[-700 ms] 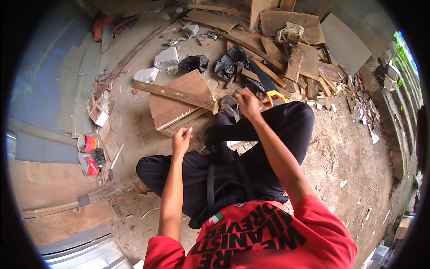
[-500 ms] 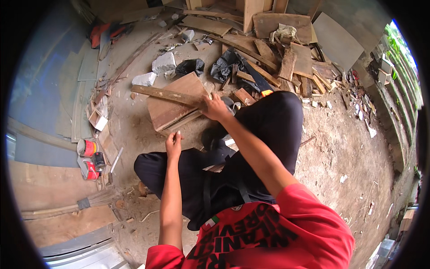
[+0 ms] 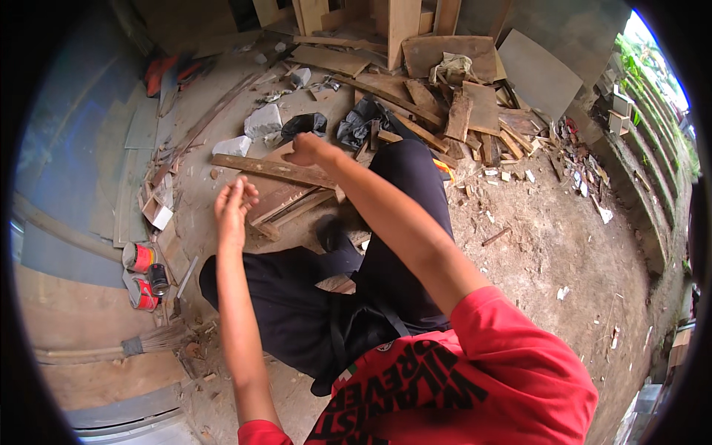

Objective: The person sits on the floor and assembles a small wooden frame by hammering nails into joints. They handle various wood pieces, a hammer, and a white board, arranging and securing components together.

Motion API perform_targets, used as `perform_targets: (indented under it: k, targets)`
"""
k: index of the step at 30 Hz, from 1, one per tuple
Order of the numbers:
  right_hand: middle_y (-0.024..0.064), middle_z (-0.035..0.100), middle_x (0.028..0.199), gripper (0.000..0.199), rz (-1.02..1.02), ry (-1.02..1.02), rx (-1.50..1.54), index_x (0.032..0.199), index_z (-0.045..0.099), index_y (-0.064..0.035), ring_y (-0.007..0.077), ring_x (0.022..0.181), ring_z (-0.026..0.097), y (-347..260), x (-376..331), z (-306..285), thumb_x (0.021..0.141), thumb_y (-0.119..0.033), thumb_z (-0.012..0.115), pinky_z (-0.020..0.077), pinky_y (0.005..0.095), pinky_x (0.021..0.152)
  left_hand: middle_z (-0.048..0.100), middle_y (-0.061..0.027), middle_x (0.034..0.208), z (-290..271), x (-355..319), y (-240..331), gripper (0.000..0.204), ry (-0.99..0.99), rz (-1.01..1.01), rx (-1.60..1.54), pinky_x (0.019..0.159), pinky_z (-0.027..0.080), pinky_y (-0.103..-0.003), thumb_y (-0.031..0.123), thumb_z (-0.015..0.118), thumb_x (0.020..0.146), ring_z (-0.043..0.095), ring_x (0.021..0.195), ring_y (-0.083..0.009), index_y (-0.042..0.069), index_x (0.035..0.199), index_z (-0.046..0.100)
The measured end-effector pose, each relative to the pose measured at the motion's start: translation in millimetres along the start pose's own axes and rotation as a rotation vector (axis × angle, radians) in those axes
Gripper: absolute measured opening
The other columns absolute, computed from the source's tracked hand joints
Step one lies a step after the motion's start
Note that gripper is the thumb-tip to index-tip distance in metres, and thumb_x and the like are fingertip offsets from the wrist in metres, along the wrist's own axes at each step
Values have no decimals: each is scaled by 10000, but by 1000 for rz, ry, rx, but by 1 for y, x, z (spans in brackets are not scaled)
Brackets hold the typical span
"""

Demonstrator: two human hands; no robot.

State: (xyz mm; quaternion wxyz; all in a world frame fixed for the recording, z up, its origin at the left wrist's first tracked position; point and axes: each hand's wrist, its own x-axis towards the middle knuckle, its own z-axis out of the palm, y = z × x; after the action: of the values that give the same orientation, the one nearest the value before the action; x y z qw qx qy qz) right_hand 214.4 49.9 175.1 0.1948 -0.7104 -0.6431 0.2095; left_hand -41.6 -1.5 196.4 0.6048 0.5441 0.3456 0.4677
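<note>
A narrow wooden strip [image 3: 271, 169] lies across a wooden panel [image 3: 278, 194] on the ground in front of my legs. More wood strips [image 3: 304, 208] show along the panel's near edge. Over the far side of the panel is my right hand [image 3: 310, 150], its fingers curled together; whether anything small is in them is hidden. My left hand [image 3: 234, 202] is raised by the panel's left edge, fingers half bent and apart, with nothing visible in it. Neither hand is on the strip.
Scrap boards [image 3: 475, 111] and a black plastic bag [image 3: 361, 122] lie beyond my knee, partly hiding an orange-handled tool [image 3: 443, 169]. White blocks [image 3: 263, 121] stand farther back. Red cans [image 3: 139, 257] and a broom [image 3: 152, 343] are at the left.
My right hand has let go of the wooden strip and moved left and away from me. My left hand has risen and moved left, its fingers loosening. The view has shifted slightly.
</note>
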Motion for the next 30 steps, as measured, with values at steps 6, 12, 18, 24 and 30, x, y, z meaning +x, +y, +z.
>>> perform_targets:
  k: [6,12,18,24,30]
  targets:
    - [163,672,1148,644,-77,-159,59,1206,651,-69,261,983,681,-27,-60,-124,844,-601,624,556,370,838,640,-41,981,30,22,69,275,-152,125,-4,811,505,-306,274,582,981,616,930,-135,48,1136,609]
    - [145,667,1148,681,-68,-45,100,1219,627,-40,234,1021,676,28,-111,-214,853,-614,618,568,353,852,653,-38,974,87,52,60,276,-241,133,5,794,519,-295,290,580,983,628,898,-129,54,1121,617]
    - [79,667,1113,504,174,11,34,1161,634,-85,166,974,660,96,-158,-273,879,-503,663,548,345,794,665,-26,917,138,82,39,268,-443,51,139,760,513,-251,323,605,966,629,852,-106,63,1017,649]
    - [78,699,788,413,212,260,-322,912,704,-37,155,755,684,184,-172,-308,882,-447,668,545,321,690,665,-19,870,203,132,45,309,-557,98,183,769,509,-261,364,575,981,631,845,-103,84,864,638]
    - [184,685,773,402,223,417,-276,854,721,-53,350,741,686,266,-175,-263,920,-426,586,547,466,701,675,-23,896,277,156,16,215,-763,212,370,767,496,-252,278,599,975,625,838,-93,70,933,633]
